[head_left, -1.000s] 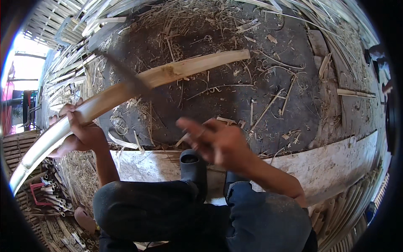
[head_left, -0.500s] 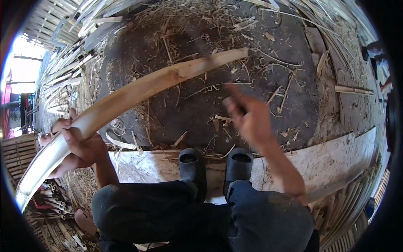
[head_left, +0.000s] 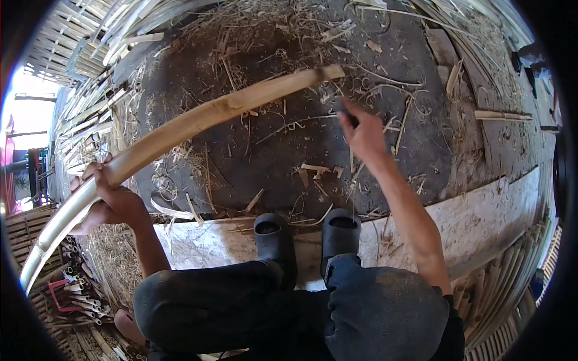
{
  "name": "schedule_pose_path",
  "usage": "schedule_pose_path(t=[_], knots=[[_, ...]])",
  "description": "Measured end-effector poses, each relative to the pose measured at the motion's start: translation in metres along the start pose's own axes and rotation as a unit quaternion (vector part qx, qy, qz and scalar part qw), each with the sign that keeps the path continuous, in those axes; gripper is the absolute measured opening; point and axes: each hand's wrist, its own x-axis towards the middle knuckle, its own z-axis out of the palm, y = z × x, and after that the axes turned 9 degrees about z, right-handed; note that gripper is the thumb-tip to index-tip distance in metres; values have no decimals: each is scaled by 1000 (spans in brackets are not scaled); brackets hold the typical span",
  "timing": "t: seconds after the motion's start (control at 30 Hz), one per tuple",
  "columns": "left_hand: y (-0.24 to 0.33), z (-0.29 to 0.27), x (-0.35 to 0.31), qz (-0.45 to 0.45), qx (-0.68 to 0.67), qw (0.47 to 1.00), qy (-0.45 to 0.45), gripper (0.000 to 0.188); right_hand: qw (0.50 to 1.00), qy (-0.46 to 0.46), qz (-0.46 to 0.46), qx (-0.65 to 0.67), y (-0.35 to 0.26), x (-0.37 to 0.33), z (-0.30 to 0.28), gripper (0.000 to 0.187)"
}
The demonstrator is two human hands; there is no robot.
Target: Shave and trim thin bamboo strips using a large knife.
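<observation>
Bamboo strip [head_left: 180, 133] is clamped by left hand [head_left: 117, 203], 9 o'clock, edge spaced from right hand [head_left: 366, 139] (2 o'clock, closure can't be told).

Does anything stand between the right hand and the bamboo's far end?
Nothing clearly visible separates the right hand and the bamboo; shavings lie on the dark surface below. A dark blur at that end is unclear.

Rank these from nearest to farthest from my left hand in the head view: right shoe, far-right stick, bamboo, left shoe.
1. Bamboo: in the left hand.
2. Left shoe: right of that hand, lower middle.
3. Right shoe: just beyond the left shoe, to its right.
4. Stick: far right.
</observation>
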Motion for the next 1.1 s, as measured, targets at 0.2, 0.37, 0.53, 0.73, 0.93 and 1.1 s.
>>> schedule_pose_path(t=[0.2,0.37,0.53,0.73,0.93,1.1], knots=[[-18,-10,11,14,17,1000,16,40,984,-100,-146,5,-31,-68,21,40],[-2,9,1,50,-1,998,26,45,990,-25,128,-54,63,3,-11,36],[-4,-11,7,31,39,999,4,43,997,-57,43,5,21,-4,-26,40],[-31,-28,10,12,-55,998,38,43,972,-181,-147,28,-74,-94,-1,53],[-36,-48,14,65,-100,993,-2,48,991,-68,92,-74,19,-29,-16,40],[-55,-35,-3,-11,29,998,48,36,991,-47,79,-101,88,-24,-65,43]])
